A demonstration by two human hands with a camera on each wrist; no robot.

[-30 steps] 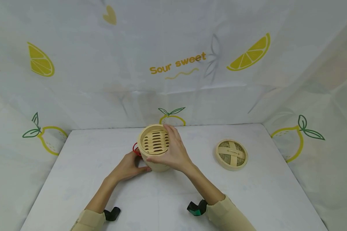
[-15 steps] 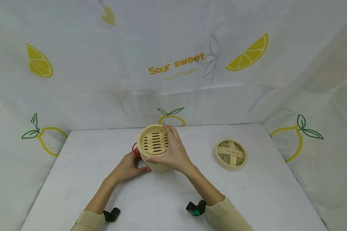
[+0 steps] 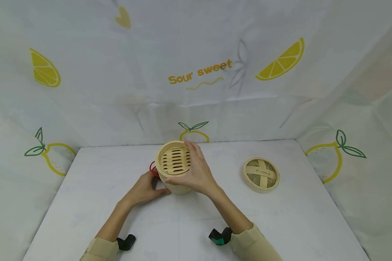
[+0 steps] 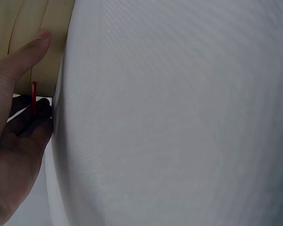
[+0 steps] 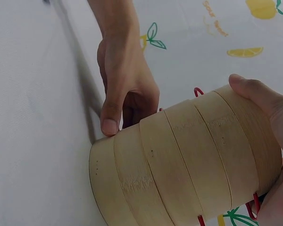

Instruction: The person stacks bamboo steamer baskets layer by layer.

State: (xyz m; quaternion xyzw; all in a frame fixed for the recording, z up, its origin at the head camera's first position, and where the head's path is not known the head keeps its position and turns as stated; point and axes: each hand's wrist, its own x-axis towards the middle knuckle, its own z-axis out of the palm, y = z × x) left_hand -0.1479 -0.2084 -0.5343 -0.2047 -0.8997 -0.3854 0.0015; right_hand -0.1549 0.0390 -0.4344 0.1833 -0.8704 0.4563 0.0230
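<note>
A stack of round bamboo steamer baskets [image 3: 174, 161] stands near the middle of the table, its top tier showing a slatted floor. My right hand [image 3: 198, 174] grips the upper tier from the right, thumb at the near side and fingers at the far rim. Low on the left, my left hand [image 3: 144, 189] holds the bottom tier, its thumb [image 5: 110, 126] against the wall. Red loops [image 3: 154, 169] stick out from the baskets' sides. In the left wrist view, a red loop [image 4: 34, 96] lies by the fingers. The fingers behind the stack are partly hidden.
A bamboo steamer lid [image 3: 261, 175] with crossed strips lies on the white table [image 3: 297, 217] to the right. Behind the table hangs a white cloth [image 3: 143, 43] printed with lemons. Dark wrist-worn pieces show near both sleeves.
</note>
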